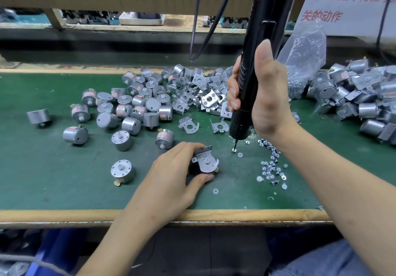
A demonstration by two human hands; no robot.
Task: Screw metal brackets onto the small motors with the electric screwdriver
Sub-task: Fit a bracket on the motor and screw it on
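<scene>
A small motor (pixel 206 162) with a metal bracket (pixel 203 150) laid over its shaft end is gripped by the left hand (pixel 177 170). The fingers are curled over its top and the thumb is pressed beneath. It is held on the green worktop (pixel 42 179), near the front edge.

The electric screwdriver (pixel 263 39) is held upright by the right hand (pixel 263 95), with the fingers wrapped round the black barrel and the thumb raised along it. Its bit is set on a single screw (pixel 234 150) lying on the worktop at 2 o'clock from the held motor, just beside it and clear of the bracket.

From the held motor:
- At 3 o'clock, loose screws (pixel 271 168) are scattered, bordered by the right forearm.
- At 5 o'clock, a few white washers (pixel 215 191) are seen.
- At 9 o'clock, a lone motor (pixel 122 171) stands near the left hand.
- At 10 to 11 o'clock, bare motors (pixel 132 104) are spread.
- At 12 o'clock, spare brackets (pixel 201 91) are heaped, and two black cables (pixel 199 29) hang behind them.
- At 1 o'clock, a clear plastic bag (pixel 304 61) is partly hidden by the right hand.
- At 2 o'clock, far off, motors with brackets on them (pixel 360 95) are piled.
</scene>
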